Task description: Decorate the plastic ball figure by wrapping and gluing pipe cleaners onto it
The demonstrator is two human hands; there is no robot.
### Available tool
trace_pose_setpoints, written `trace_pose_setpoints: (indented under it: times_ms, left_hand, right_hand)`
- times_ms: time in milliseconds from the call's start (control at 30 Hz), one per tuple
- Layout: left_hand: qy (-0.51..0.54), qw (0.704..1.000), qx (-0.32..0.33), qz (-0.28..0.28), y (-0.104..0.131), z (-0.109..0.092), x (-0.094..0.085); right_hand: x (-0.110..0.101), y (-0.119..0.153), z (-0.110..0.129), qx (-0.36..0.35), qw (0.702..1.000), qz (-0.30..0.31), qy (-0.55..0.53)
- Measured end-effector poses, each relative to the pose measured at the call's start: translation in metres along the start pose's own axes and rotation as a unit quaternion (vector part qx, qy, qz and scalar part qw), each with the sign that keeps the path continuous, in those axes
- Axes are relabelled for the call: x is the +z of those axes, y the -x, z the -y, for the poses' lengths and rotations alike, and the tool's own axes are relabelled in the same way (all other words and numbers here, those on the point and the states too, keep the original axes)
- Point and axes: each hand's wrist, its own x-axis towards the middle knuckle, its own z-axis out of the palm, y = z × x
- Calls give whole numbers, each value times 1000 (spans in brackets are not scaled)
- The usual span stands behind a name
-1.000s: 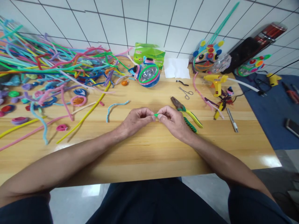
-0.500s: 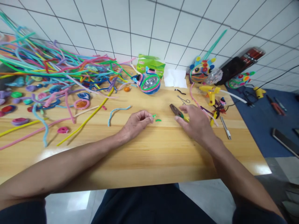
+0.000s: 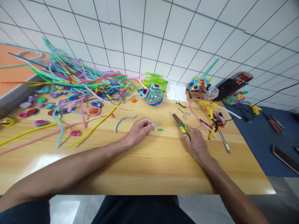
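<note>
My left hand (image 3: 143, 129) pinches a small green piece of pipe cleaner (image 3: 156, 123) between thumb and fingertips. Just below it on the wood lies another short green piece (image 3: 160, 129). My right hand (image 3: 196, 143) is wrapped round the yellow-and-green handles of a pair of pliers (image 3: 179, 120), whose dark jaws point up and left. Past my left hand sits a round ornament (image 3: 153, 95) of a clear ball wound with pink, green and blue pipe cleaner. A light blue pipe cleaner (image 3: 123, 119) lies left of my left hand.
A heap of pipe cleaners (image 3: 88, 76) and coiled pieces fills the table's left. Small scissors (image 3: 184, 113), a yellow glue gun (image 3: 208, 108) and a pen (image 3: 224, 142) lie around my right hand. Behind stand a decorated ball (image 3: 199, 88) and a dark flask (image 3: 233, 85).
My right hand has closed round the pliers' handles and drawn them slightly toward me. My left hand keeps its pinch on the green piece. The view has tilted up.
</note>
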Motion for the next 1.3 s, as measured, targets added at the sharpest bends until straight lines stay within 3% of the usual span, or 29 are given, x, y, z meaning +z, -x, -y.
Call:
trace_pose_setpoints:
  times_ms: [67,133,267,333,467,567,733,800,867,967,1067,1133,1200,1300]
  left_hand:
    - [6,1000,6,-6,0,-7,-1]
    - [13,1000,14,-11,1,-16,-1]
    - [4,999,21,-28,-1,-31,1]
    - [-7,999,24,-30,-5,-36,3]
    - [-21,999,34,-30,-17,-48,9]
    - [-28,998,59,-24,-27,-58,15]
    - [1,996,90,-17,-40,-68,20]
    - [35,995,88,19,-44,-67,19]
    - [82,990,59,97,-45,-64,18]
    - [147,961,-5,233,-44,-56,17]
    - [183,933,-38,309,-39,-50,22]
    - [193,927,-45,317,-34,-48,26]
    - [195,936,-39,291,-31,-47,30]
    - [181,958,-13,222,-29,-47,34]
  right_hand:
    - [-12,-8,-2,27,992,-7,-123]
    - [-25,-15,5,58,965,11,-254]
    - [-31,-27,45,115,859,174,-469]
    - [-27,-34,67,112,830,190,-513]
    - [-23,-51,90,47,836,201,-508]
    - [-22,-58,91,54,828,229,-510]
    - [-19,-57,82,73,772,283,-565]
    - [-18,-56,77,71,743,304,-592]
    - [-17,-55,73,67,707,332,-620]
    - [-15,-53,70,68,654,357,-663]
    - [-10,-48,70,77,620,380,-682]
    - [-8,-46,73,84,608,395,-684]
    - [-7,-45,77,91,613,387,-683]
    - [-9,-47,86,91,665,313,-672]
